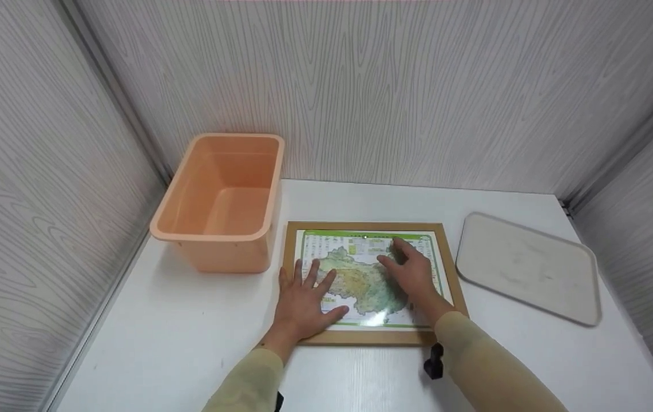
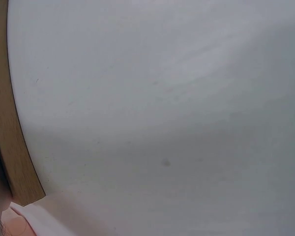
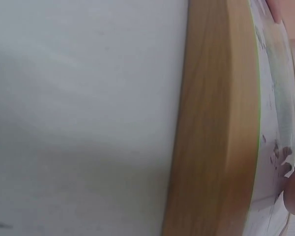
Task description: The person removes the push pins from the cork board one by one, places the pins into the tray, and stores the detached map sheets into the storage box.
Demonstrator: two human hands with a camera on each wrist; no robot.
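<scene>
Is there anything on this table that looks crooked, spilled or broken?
Nothing looks spilled or broken. The framed map lies flat and square under the left hand and the right hand. Only the grey tray lies at an angle to the table's edge. The orange bin stands upright.

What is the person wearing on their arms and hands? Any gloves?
No gloves: the left hand and right hand are bare, with no rings that show. Both arms wear long, pale yellow sleeves that reach to the wrists. A small black device hangs under the right wrist, and the edge of another black one peeks out by the left sleeve.
</scene>
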